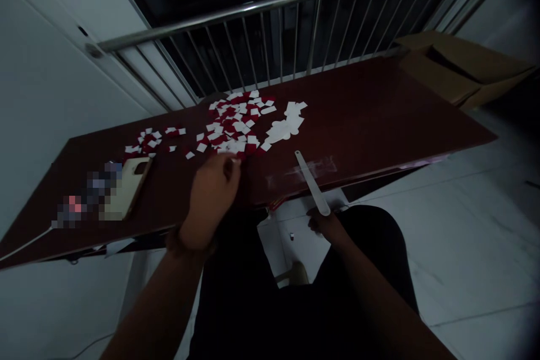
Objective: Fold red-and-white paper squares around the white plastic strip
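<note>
Red and white pieces point(230, 124) lie heaped near the far edge of the worktop point(371, 107). The left hand point(213, 194) curls at their near side, pinching or not I cannot tell. The right hand point(331, 228), grip unclear, is at the white stick point(311, 180) overhanging the front edge.

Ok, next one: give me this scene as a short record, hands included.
Surface: dark red-brown table
Left hand: fingers curled, at the near edge of the larger pile of red and white pieces; grip unclear
Right hand: at the wide end of the stick; grip unclear
White cutouts: overlapping, right of that pile
Phone: left of the left hand
Cardboard box: by the table's right end
</note>
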{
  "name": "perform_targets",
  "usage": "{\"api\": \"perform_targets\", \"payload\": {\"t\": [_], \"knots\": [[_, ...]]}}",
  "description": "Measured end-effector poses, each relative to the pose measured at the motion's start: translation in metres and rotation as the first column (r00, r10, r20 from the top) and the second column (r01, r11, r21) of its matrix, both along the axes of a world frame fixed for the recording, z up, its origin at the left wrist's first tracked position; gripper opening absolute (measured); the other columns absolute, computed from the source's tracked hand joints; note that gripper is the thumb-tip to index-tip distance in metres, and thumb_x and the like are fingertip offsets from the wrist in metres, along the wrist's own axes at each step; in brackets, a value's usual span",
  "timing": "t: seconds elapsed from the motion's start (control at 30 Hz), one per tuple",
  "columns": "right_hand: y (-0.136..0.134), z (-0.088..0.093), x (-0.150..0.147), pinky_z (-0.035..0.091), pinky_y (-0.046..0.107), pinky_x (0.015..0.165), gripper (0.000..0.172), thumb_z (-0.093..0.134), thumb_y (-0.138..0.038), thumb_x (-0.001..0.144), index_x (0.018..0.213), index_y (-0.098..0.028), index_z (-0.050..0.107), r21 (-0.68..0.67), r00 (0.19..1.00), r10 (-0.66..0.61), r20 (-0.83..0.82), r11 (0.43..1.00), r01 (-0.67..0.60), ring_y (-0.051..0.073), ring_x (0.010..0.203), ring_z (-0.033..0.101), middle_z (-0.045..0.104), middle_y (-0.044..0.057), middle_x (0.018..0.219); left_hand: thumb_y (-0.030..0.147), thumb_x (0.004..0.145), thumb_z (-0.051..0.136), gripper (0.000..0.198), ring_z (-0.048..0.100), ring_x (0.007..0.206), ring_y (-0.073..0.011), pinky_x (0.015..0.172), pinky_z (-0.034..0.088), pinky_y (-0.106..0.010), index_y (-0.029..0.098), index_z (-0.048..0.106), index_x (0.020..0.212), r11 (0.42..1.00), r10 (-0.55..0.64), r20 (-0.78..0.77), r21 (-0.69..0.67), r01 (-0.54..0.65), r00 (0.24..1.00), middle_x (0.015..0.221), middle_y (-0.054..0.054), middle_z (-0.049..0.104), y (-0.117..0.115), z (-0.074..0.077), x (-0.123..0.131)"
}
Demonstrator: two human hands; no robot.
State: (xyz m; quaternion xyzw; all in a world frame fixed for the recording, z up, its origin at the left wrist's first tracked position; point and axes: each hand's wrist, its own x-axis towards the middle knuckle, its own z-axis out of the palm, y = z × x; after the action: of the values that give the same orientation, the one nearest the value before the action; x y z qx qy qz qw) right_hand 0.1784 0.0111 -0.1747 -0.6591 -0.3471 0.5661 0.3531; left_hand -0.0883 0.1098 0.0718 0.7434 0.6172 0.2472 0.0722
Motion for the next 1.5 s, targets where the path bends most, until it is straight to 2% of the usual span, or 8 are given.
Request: {"api": "perform_targets", "payload": {"t": [0.23,0.6,0.7,0.9,1.0,1.1,1.23,1.5], "knots": [[-0.001,-0.003,-0.001,0.044,0.031,0.057,0.035,0.057,-0.048,0.076,0.088,-0.018,0.071,-0.018,1.0,0.001,0.006,1.0,-0.001,0.02,0.059,0.065,0.071,0.005,0.064,0.038,0.102,0.053,0.026,0.073,0.091,-0.0254,0.082,0.053,-0.036,0.021,0.073,0.103,0.992,-0.071,-0.13,-0.112,0.056,0.989,0.102,-0.009,0.078,-0.051,-0.013,-0.046],[0.002,-0.002,-0.014,0.041,0.03,0.052,0.032,0.058,-0.046,0.071,0.081,-0.018,0.068,-0.07,0.999,-0.034,0.004,0.997,0.034,0.02,0.053,0.061,0.067,0.004,0.057,0.04,0.101,0.052,0.033,0.072,0.099,-0.0312,0.091,0.052,-0.042,0.021,0.077,0.113,0.996,-0.075,-0.217,-0.056,0.064,0.973,0.113,-0.012,0.08,0.023,0.03,-0.034],[0.001,-0.002,-0.012,0.042,0.03,0.053,0.028,0.06,-0.044,0.072,0.08,-0.018,0.068,-0.081,0.999,-0.03,0.012,0.996,0.031,0.02,0.054,0.062,0.067,0.005,0.057,0.035,0.101,0.049,0.038,0.07,0.108,-0.0345,0.096,0.052,-0.046,0.016,0.074,0.122,0.992,0.121,-0.284,0.017,-0.121,0.951,0.122,-0.016,0.077,0.043,0.027,-0.069],[0.0,-0.004,-0.007,0.044,0.03,0.055,0.024,0.06,-0.04,0.075,0.079,-0.018,0.068,-0.071,1.0,-0.022,0.003,0.997,0.023,0.019,0.054,0.062,0.068,0.005,0.059,0.03,0.099,0.047,0.039,0.066,0.118,-0.0356,0.105,0.048,-0.047,0.014,0.076,0.12,0.989,0.096,-0.457,-0.054,-0.135,0.884,0.129,-0.017,0.073,0.047,0.003,-0.118],[0.002,-0.001,-0.009,0.043,0.03,0.054,0.02,0.06,-0.036,0.077,0.079,-0.018,0.069,-0.064,1.0,0.0,-0.001,0.998,0.0,0.018,0.053,0.062,0.068,0.005,0.059,0.034,0.099,0.053,0.034,0.068,0.115,-0.0353,0.103,0.05,-0.047,0.016,0.078,0.113,0.98,0.171,-0.326,-0.039,-0.194,0.93,0.122,-0.015,0.076,0.019,0.007,-0.1],[0.004,0.006,-0.014,0.043,0.03,0.055,0.017,0.061,-0.034,0.078,0.078,-0.019,0.069,-0.048,1.0,0.012,-0.005,0.999,-0.012,0.018,0.053,0.062,0.068,0.005,0.057,0.044,0.096,0.064,0.031,0.073,0.1,-0.028,0.091,0.055,-0.038,0.022,0.079,0.111,0.966,0.208,0.115,-0.178,-0.185,0.971,0.108,-0.008,0.081,-0.026,0.013,-0.059],[0.0,0.03,-0.022,0.045,0.029,0.058,0.019,0.059,-0.034,0.081,0.081,-0.019,0.07,0.006,1.0,0.007,-0.03,1.0,-0.007,0.018,0.057,0.062,0.068,0.003,0.059,0.043,0.088,0.074,0.029,0.069,0.073,-0.0194,0.065,0.052,-0.028,0.023,0.081,0.109,0.876,0.206,0.597,-0.466,0.126,0.776,0.082,-0.004,0.078,-0.075,0.0,0.005],[-0.037,0.126,-0.03,0.047,0.028,0.064,0.027,0.059,-0.045,0.095,0.085,-0.022,0.068,0.283,0.956,-0.149,-0.254,0.934,0.221,0.014,0.063,0.058,0.063,-0.002,0.066,0.038,0.086,0.077,0.018,0.071,0.079,-0.0208,0.073,0.054,-0.031,0.021,0.082,0.088,0.651,0.216,0.719,-0.61,0.451,0.661,0.082,-0.006,0.079,-0.09,-0.06,0.078]]}}
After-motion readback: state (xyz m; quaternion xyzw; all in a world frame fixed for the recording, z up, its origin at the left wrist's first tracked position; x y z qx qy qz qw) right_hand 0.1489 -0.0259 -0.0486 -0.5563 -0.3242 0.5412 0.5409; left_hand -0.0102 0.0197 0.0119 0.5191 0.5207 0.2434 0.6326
